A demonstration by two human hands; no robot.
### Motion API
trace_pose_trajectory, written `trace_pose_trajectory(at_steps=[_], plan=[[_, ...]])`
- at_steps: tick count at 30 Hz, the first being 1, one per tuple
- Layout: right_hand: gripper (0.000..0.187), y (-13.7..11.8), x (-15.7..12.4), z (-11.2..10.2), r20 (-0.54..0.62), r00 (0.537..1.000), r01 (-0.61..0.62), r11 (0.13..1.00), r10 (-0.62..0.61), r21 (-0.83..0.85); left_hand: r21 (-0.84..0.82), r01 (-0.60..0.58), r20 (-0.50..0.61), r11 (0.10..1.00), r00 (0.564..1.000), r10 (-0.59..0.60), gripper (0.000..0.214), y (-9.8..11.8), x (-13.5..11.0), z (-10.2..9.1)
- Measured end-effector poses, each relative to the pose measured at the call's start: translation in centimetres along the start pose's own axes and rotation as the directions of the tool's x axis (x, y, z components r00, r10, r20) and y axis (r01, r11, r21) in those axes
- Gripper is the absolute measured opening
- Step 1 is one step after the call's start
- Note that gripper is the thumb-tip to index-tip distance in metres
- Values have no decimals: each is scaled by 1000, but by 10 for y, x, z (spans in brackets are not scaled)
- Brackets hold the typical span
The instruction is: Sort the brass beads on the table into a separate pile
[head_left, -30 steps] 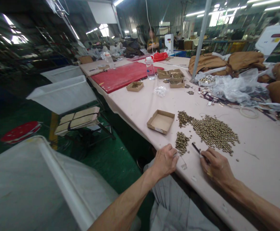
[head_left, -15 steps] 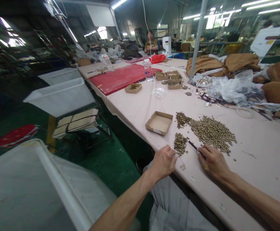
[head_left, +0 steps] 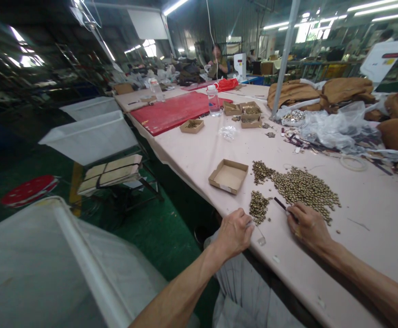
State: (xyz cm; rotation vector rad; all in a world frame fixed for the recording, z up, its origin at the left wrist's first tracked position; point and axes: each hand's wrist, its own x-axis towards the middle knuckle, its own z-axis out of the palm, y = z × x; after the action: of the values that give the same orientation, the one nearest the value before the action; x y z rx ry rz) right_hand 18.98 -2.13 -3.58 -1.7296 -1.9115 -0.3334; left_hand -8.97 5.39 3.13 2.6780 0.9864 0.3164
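My right hand (head_left: 307, 224) is closed round a thin dark stick (head_left: 280, 203), whose far end points left toward the small pile of buttons. My left hand (head_left: 236, 231) rests at the table's edge with its fingers curled together; what they hold, if anything, is hidden. Just beyond it lies a small pile of bronze-coloured metal buttons or studs (head_left: 258, 207). A second small pile (head_left: 261, 172) sits farther back and runs into a wide spread of the same pieces (head_left: 304, 189) beyond my right hand. Left of these stands an open, shallow cardboard box (head_left: 228, 177).
Smaller cardboard boxes (head_left: 191, 127) with metal bits stand farther back, near a water bottle (head_left: 214, 101) and a red sheet (head_left: 178, 111). Plastic bags (head_left: 339, 127) and brown cloth lie at the right, by a metal pole (head_left: 285, 59). A large white bin (head_left: 62, 269) stands at my left.
The view has shifted slightly, so everything sits a little farther right. Both hands keep nearly the same pose beside the piles. The person at the back has moved their arms.
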Motion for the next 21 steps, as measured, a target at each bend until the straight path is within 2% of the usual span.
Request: trace_pose_trajectory(at_steps=[5, 9, 14, 21], plan=[[18, 15, 6, 1, 1, 999, -41, 997, 41, -72, 4, 2, 1, 1000, 1000, -2, 15, 0, 0, -2], [18, 16, 10, -9, -16, 998, -61, 995, 60, -78, 12, 16, -12, 1000, 1000, -16, 16, 1, -2, 0], [15, -15, -7, -32, -55, 998, 7, 995, -1, 102, 17, 11, -17, 1000, 1000, -11, 18, 2, -2, 3], [20, -59, -41, -45, 33, 997, 61, 948, -75, 312, 12, 12, -11, 1000, 1000, -12, 17, 3, -2, 1]])
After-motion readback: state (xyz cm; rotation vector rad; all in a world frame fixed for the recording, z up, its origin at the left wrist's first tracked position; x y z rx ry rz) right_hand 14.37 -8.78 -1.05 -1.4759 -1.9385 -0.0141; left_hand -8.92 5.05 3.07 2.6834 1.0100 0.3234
